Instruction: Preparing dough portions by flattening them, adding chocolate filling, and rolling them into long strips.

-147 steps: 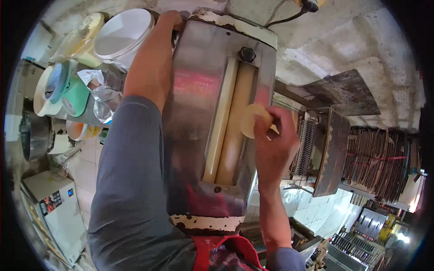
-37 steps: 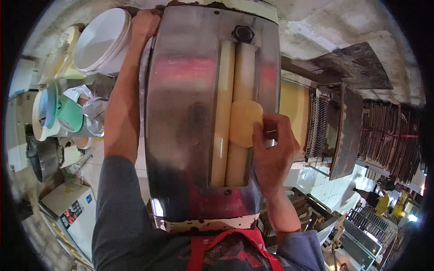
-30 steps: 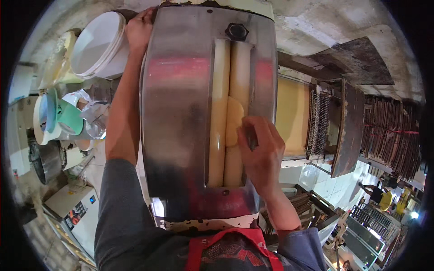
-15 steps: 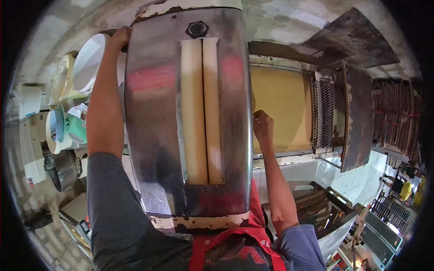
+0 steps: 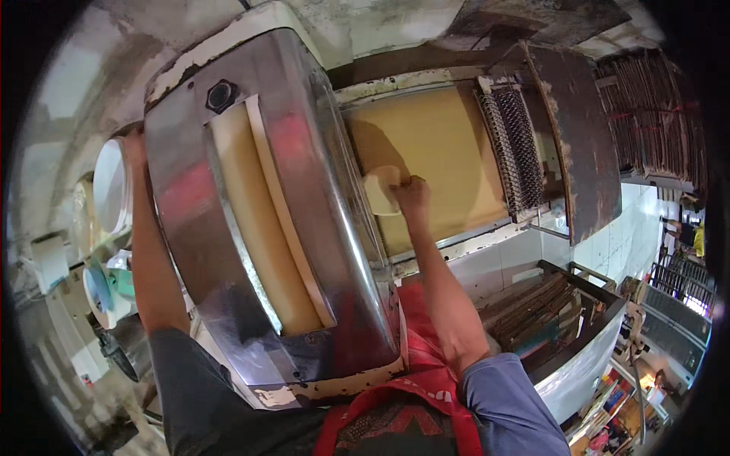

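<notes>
A metal-cased roller machine stands before me. Through the slot in its top show two cream rollers lying side by side. On its right side a yellow conveyor belt runs out. Over the belt, close to the casing, my right hand pinches the edge of a thin, pale, rounded sheet of dough. My left hand reaches to the far left side of the casing, beside a white round tub. Its fingers are mostly hidden there.
Past the belt sit metal mesh strips and an upright dark board. Stacked brown slats stand farther right. Below the belt is a dark-framed rack. Several tubs, one blue-lidded, crowd the left.
My view has turned, so the machine now looks tilted and farther left. The pale sheet has come into sight in my right hand over the belt. My left hand stays at the machine's left side.
</notes>
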The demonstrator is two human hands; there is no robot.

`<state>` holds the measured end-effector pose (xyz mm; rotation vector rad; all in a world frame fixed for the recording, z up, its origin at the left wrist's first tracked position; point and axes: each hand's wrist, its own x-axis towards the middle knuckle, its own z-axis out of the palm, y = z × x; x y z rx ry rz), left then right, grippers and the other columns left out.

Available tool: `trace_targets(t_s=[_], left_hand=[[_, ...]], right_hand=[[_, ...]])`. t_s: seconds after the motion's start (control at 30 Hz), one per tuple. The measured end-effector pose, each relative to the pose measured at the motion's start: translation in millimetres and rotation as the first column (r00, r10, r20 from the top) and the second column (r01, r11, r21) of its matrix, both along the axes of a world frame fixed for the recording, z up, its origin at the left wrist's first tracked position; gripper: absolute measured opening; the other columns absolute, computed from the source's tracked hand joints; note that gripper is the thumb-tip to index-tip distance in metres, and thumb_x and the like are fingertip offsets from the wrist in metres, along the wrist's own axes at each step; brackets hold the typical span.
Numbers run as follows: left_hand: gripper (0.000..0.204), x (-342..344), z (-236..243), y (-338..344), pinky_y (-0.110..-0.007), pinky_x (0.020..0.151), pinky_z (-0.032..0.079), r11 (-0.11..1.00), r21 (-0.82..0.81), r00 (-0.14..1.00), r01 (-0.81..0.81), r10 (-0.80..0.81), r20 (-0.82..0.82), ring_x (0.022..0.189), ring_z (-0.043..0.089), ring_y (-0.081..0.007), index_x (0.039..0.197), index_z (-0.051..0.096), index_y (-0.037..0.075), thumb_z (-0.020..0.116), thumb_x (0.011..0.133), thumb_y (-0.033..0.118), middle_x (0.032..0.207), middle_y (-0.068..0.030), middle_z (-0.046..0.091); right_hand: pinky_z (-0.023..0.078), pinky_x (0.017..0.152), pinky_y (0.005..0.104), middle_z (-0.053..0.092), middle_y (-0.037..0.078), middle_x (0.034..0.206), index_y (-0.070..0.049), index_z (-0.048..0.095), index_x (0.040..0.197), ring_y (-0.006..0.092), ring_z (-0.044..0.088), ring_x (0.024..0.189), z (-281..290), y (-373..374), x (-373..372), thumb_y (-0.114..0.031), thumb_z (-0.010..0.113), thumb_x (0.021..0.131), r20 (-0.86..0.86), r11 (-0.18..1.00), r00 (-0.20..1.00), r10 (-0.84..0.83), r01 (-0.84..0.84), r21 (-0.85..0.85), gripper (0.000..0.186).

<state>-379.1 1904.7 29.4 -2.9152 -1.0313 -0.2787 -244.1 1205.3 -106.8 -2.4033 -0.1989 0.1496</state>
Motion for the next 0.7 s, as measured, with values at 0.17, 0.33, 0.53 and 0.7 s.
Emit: trace_targets(t_s=[0.17, 0.33, 0.53, 0.7], left_hand=[[0.042, 1, 11, 7, -0.049, 0.092, 0.053, 0.991, 0.002, 0.983, 0.134, -0.133, 0.129, 0.105, 0.07, -0.0433, 0.118, 0.072, 0.0, 0.058, 0.096, 0.033, 0.11, -0.0264, 0.073], [0.033, -24, 38, -41, -0.046, 0.09, 0.054, 0.829, -0.559, 0.913, 0.013, 0.218, 0.345, 0.105, 0.07, -0.0397, 0.115, 0.072, 0.003, 0.058, 0.097, 0.027, 0.11, -0.0236, 0.073], [0.023, 37, 233, -363, -0.037, 0.099, 0.053, 0.625, -0.4, 0.577, 0.67, -0.1, 0.811, 0.109, 0.068, -0.0208, 0.122, 0.07, 0.006, 0.059, 0.104, 0.016, 0.121, -0.0082, 0.072], [0.03, -3, 240, -471, -0.034, 0.096, 0.053, -0.151, -0.759, 0.764, 0.633, -0.036, 0.645, 0.109, 0.066, -0.0204, 0.122, 0.068, 0.002, 0.069, 0.094, 0.011, 0.119, -0.0081, 0.068]], right_hand=[[0.052, 0.066, 0.0424, 0.063, 0.019, 0.075, 0.0, 0.061, 0.09, 0.036, 0.064, 0.07, 22, -44, 40, -0.009, 0.073, 0.078, 0.037, 0.992, 0.996, 0.087, -0.09, 0.092, 0.019], [0.048, 0.066, 0.0321, 0.053, 0.005, 0.075, -0.002, 0.053, 0.093, 0.0136, 0.055, 0.072, 173, -29, 23, 0.003, 0.066, 0.081, -0.005, 0.942, 0.972, 0.236, -0.227, 0.247, 0.018], [0.045, 0.073, 0.0242, 0.057, 0.001, 0.092, -0.004, 0.054, 0.097, 0.0086, 0.053, 0.081, 370, -21, -26, 0.013, 0.069, 0.081, -0.025, 0.719, 0.936, 0.35, -0.252, 0.648, 0.028], [0.043, 0.07, 0.0222, 0.057, 0.0, 0.09, -0.002, 0.055, 0.099, 0.0069, 0.053, 0.08, 427, 21, -58, 0.011, 0.07, 0.082, 0.088, 0.712, 0.915, 0.393, -0.364, 0.6, 0.027]])
